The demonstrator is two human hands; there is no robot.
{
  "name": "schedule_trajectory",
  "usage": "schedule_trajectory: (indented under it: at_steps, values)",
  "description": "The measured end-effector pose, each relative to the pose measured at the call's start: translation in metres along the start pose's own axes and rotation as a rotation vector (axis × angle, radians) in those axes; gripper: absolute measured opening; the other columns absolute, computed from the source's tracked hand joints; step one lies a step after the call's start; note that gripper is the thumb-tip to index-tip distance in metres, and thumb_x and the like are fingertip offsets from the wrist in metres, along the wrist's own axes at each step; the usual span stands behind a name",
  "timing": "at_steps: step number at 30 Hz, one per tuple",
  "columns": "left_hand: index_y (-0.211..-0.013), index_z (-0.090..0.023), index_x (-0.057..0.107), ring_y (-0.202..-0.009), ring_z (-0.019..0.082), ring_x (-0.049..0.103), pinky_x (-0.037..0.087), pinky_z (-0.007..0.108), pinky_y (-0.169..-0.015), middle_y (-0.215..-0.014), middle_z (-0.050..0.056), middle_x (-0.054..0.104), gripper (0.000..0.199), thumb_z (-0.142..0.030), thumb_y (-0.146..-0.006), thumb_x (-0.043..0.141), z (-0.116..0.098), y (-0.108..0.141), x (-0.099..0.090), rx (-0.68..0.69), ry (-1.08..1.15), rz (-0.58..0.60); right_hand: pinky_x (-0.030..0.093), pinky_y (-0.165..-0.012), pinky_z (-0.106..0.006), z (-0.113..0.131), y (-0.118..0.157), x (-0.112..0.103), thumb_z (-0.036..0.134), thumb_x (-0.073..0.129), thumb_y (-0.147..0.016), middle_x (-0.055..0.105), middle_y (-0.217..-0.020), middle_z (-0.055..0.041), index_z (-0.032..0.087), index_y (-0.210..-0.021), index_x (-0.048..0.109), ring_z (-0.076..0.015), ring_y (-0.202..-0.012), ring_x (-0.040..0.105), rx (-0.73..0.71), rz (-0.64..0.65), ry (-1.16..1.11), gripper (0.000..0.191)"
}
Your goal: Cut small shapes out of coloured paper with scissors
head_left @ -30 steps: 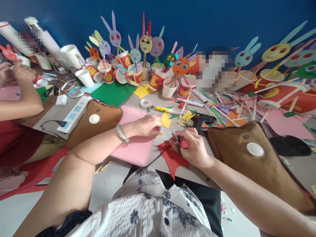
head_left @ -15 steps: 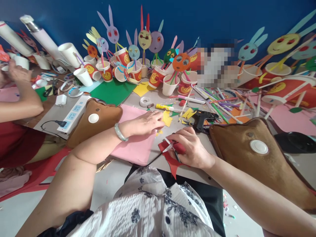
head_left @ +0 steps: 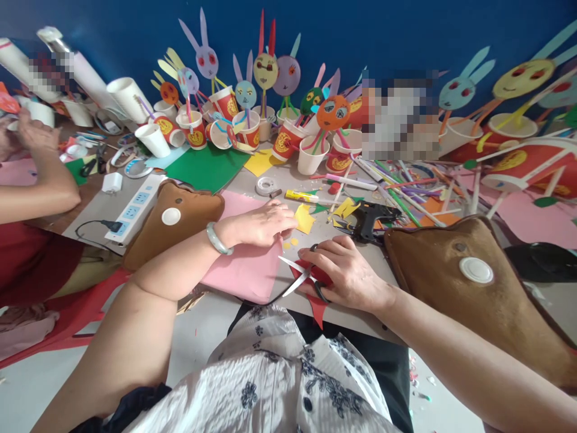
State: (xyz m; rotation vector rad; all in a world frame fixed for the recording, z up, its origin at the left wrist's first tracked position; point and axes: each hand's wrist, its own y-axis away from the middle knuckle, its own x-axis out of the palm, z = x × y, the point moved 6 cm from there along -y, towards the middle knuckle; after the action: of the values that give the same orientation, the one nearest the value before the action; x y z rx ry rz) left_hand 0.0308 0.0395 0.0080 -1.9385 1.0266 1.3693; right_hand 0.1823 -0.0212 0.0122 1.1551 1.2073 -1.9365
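Observation:
In the head view my right hand (head_left: 342,273) grips a pair of scissors (head_left: 294,272), their blades spread apart and pointing left. Red paper (head_left: 318,310) lies under and around the scissors, partly covered by my hand. My left hand (head_left: 265,224) is over the pink paper (head_left: 246,279); its curled fingers seem to pinch the sheet near its right edge, which lifts a little. Fingertips are partly hidden. A yellow paper scrap (head_left: 305,218) lies just right of my left fingers, with small yellow bits (head_left: 291,243) below it.
A black glue gun (head_left: 372,219) lies beyond my right hand. Brown plush pouches (head_left: 451,288) flank my arms. Paper cups with rabbit faces (head_left: 313,157) line the back. A power strip (head_left: 135,210) sits left, near another person's arm (head_left: 45,192). Colored pens (head_left: 408,204) are scattered behind.
The scissors have opened wider and swung to point left. My left hand has drawn back slightly left from the yellow scrap, and the pink paper's edge has shifted.

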Motion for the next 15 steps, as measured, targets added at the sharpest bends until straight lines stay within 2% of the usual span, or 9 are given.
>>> schedule_trajectory:
  at_steps: [2,6,9,12,15]
  values:
    - [-0.082,-0.018,0.059,-0.091,0.02,0.053,0.034,0.037,-0.101,-0.088,0.004,0.062,0.024,0.003,-0.074,0.049,0.002,0.0,-0.002,-0.014,0.026,0.022,0.038,-0.078,-0.038,0.001,0.001,0.001,0.042,0.063,-0.095,0.072,-0.084,-0.0078,0.016,-0.115,0.06,-0.0225,-0.08,0.064,-0.015,0.016,0.013,0.033]
    - [-0.079,-0.017,0.067,-0.087,0.019,0.057,0.037,0.035,-0.094,-0.09,0.005,0.064,0.03,0.003,-0.075,0.045,0.005,0.0,-0.003,-0.046,0.049,0.076,0.037,-0.076,-0.038,0.001,0.002,0.002,0.046,0.061,-0.095,0.071,-0.083,-0.0078,0.016,-0.112,0.061,-0.022,-0.078,0.063,-0.034,0.029,0.03,0.035]
    - [-0.076,-0.017,0.069,-0.086,0.018,0.059,0.037,0.035,-0.093,-0.089,0.005,0.067,0.034,0.003,-0.075,0.041,0.004,-0.001,-0.005,-0.038,0.07,0.068,0.037,-0.075,-0.037,0.001,0.002,0.002,0.047,0.062,-0.095,0.071,-0.081,-0.007,0.017,-0.111,0.063,-0.0216,-0.076,0.063,-0.027,0.026,0.014,0.033]
    - [-0.075,-0.017,0.068,-0.084,0.018,0.061,0.038,0.035,-0.093,-0.083,0.005,0.07,0.031,-0.001,-0.077,0.042,0.002,-0.003,-0.006,-0.056,0.075,0.039,0.039,-0.075,-0.037,-0.001,0.001,-0.002,0.043,0.065,-0.094,0.071,-0.079,-0.0053,0.019,-0.108,0.064,-0.0204,-0.073,0.064,-0.006,-0.024,-0.018,0.028]
    - [-0.068,-0.017,0.063,-0.076,0.019,0.059,0.04,0.036,-0.088,-0.073,0.005,0.067,0.022,-0.011,-0.083,0.048,0.001,-0.006,-0.006,-0.084,0.023,0.008,0.041,-0.075,-0.037,-0.006,0.002,-0.008,0.038,0.069,-0.092,0.071,-0.078,-0.0037,0.021,-0.105,0.064,-0.0192,-0.071,0.063,0.049,-0.112,-0.051,0.022]
